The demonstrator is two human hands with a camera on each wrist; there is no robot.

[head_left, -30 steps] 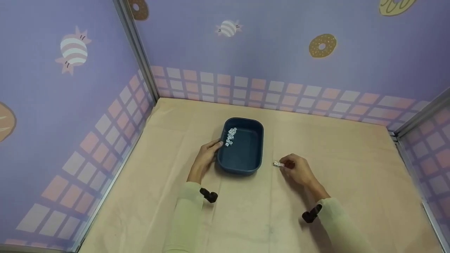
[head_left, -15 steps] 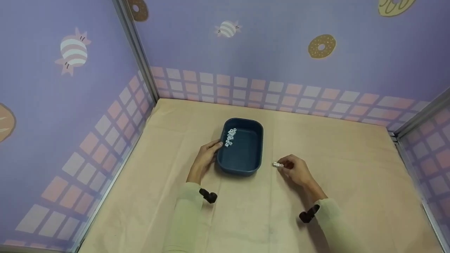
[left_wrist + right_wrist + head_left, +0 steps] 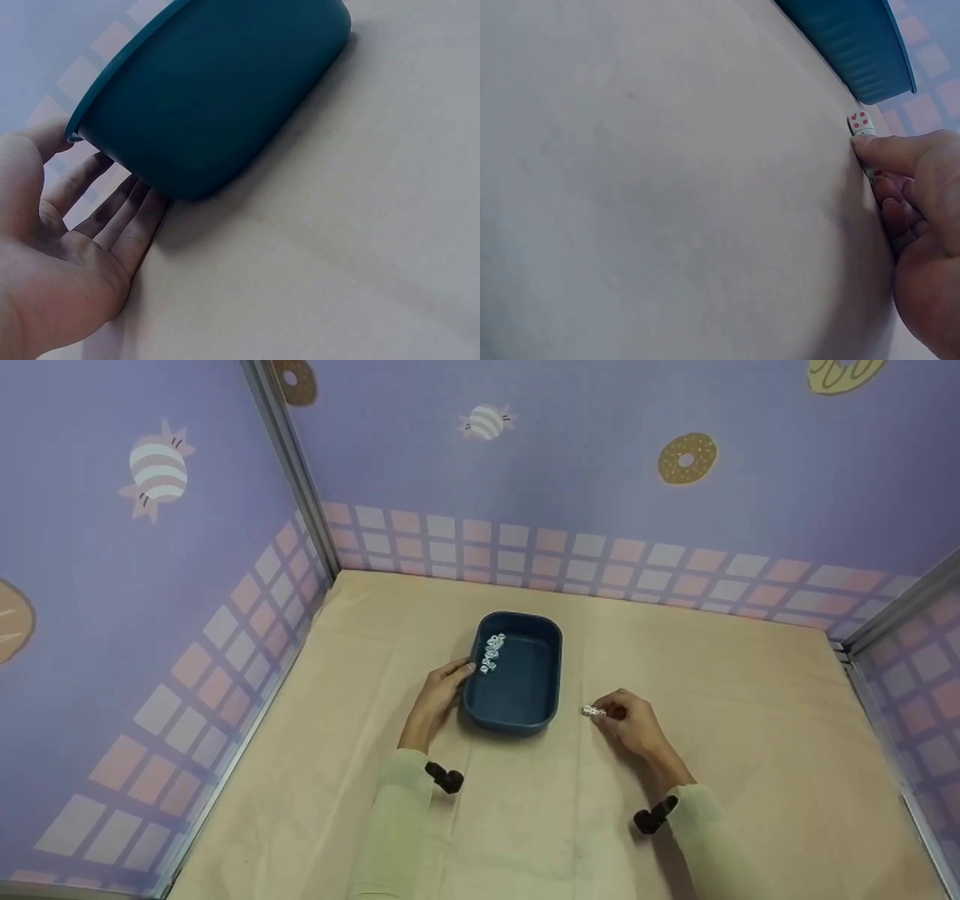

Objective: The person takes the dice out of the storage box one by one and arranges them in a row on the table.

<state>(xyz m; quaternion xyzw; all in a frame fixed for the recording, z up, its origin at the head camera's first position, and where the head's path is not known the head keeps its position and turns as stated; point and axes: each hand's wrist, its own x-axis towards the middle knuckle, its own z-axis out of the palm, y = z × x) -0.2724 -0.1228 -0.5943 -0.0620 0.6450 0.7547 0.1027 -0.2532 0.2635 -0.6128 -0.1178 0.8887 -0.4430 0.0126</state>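
Observation:
A dark blue rectangular tub (image 3: 517,682) stands on the cloth-covered table, with several small white dice (image 3: 491,652) heaped along its left inner side. My left hand (image 3: 441,694) holds the tub's left wall, thumb at the rim and fingers against the outside, as the left wrist view (image 3: 75,262) also shows. To the right of the tub, my right hand (image 3: 630,724) pinches a short row of white dice (image 3: 592,711) low over the cloth. In the right wrist view the end die (image 3: 861,120) shows red dots, and the thumb (image 3: 885,154) covers part of the row.
A pale cloth (image 3: 750,720) covers the table. Patterned purple panels (image 3: 570,472) rise at the back and both sides, joined by metal posts (image 3: 300,472). A small black camera sits on each wrist.
My right hand has shifted slightly left with the dice in its fingers, and its wrist has swung a little left. The left hand and tub look unchanged.

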